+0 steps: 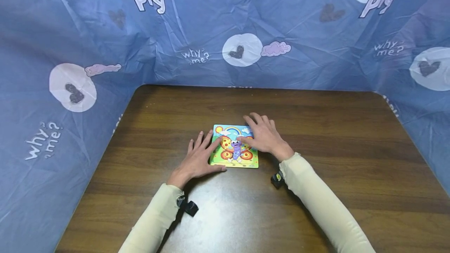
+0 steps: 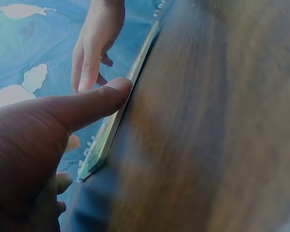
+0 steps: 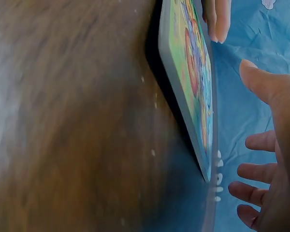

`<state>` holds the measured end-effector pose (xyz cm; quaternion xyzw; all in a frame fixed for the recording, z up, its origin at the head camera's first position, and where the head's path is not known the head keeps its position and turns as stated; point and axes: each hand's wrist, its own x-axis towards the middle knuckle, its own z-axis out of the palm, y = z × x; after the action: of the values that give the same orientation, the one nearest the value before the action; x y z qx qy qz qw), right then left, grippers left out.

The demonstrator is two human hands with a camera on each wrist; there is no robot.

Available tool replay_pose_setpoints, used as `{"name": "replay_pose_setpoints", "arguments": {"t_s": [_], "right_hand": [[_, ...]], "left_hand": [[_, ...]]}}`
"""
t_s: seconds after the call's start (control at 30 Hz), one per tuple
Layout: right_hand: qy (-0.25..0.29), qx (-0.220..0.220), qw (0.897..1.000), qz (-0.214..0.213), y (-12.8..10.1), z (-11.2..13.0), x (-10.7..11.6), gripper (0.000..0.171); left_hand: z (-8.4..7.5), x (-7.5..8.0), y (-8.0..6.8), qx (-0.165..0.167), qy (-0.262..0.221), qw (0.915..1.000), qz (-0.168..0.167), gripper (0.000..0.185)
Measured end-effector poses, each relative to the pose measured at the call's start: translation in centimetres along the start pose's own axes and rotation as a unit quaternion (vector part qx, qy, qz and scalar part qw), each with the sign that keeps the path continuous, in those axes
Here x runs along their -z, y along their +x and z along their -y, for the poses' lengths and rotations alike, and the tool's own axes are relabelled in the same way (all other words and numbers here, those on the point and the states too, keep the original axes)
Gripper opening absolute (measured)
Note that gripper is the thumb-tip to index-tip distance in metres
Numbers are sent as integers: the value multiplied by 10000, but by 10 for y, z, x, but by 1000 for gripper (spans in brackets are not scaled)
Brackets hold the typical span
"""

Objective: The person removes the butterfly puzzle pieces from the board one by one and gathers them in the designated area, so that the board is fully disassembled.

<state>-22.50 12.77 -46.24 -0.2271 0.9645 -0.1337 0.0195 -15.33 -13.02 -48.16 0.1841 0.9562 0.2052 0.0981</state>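
A thin square butterfly picture board [image 1: 236,162], printed with a sun and a rainbow, lies on the wooden table. Along its left side is my left hand [image 1: 198,161], fingers spread and fairly straight. The left thumb [image 2: 104,99] reaches to the board's near edge in the left wrist view. My right hand [image 1: 264,136] hovers over the board's right side with its fingers apart. Between the right hand's thumb [image 3: 261,82] and the board a gap shows in the right wrist view, and nothing is in that hand.
The brown wooden table [image 1: 334,147] reaches back to a blue printed cloth [image 1: 197,22] that hangs behind it and at both sides. Small black wrist cameras sit on the left wrist [image 1: 190,207] and the right wrist [image 1: 277,180].
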Motion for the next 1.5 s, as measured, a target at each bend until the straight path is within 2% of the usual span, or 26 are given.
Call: {"name": "replay_pose_setpoints", "arguments": {"t_s": [0.37, 0.7, 0.97, 1.5], "right_hand": [[372, 224, 9989, 198, 12, 21, -11, 79], [470, 365, 9974, 406, 24, 37, -23, 60], [701, 291, 9961, 444, 32, 46, -26, 50], [1009, -156, 9942, 353, 38, 56, -32, 47]], "left_hand": [[2, -2, -1, -12, 148, 9998, 91, 89], [1, -5, 0, -19, 111, 9998, 177, 83], [3, -6, 0, -162, 146, 9998, -24, 78], [5, -8, 0, -212, 258, 9994, -104, 80]]}}
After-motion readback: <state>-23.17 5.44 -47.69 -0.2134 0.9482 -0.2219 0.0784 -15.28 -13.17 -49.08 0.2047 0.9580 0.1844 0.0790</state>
